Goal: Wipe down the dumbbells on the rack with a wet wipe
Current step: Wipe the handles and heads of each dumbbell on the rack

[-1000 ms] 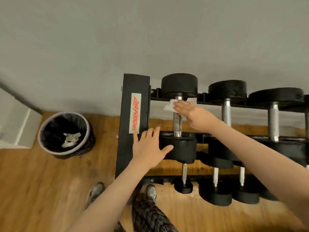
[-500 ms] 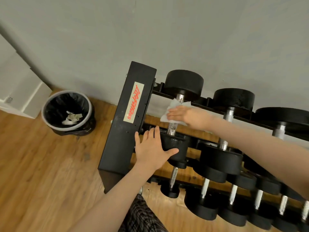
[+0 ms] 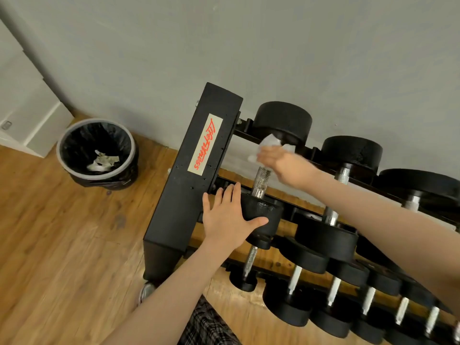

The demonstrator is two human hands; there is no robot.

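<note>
Where the view is nearest, a patch of plaid trousers (image 3: 209, 324) and a grey shoe (image 3: 145, 292) stand on the wooden floor (image 3: 62, 245) beside the foot of the black rack (image 3: 191, 175). Just above them the left hand (image 3: 227, 220) lies flat with fingers spread, palm pressed on the near head of the end dumbbell (image 3: 261, 181), thumb hooked along that head's front edge; it holds nothing. This dumbbell sits on the rack's upper tier right beside the side panel, its long axis running from near to far, the knurled metal handle tilting slightly rightward toward the wall (image 3: 249, 46). Farther along that handle, the right hand (image 3: 286, 165) is closed around a crumpled white wet wipe (image 3: 268, 143), pressing it at the handle's far end just below the far head; the hand is motion-blurred. More dumbbells line both tiers to the right, all lying the same way. Well apart on the left, a bin (image 3: 97, 150) with a black liner holds used wipes, near the grey wall.
</note>
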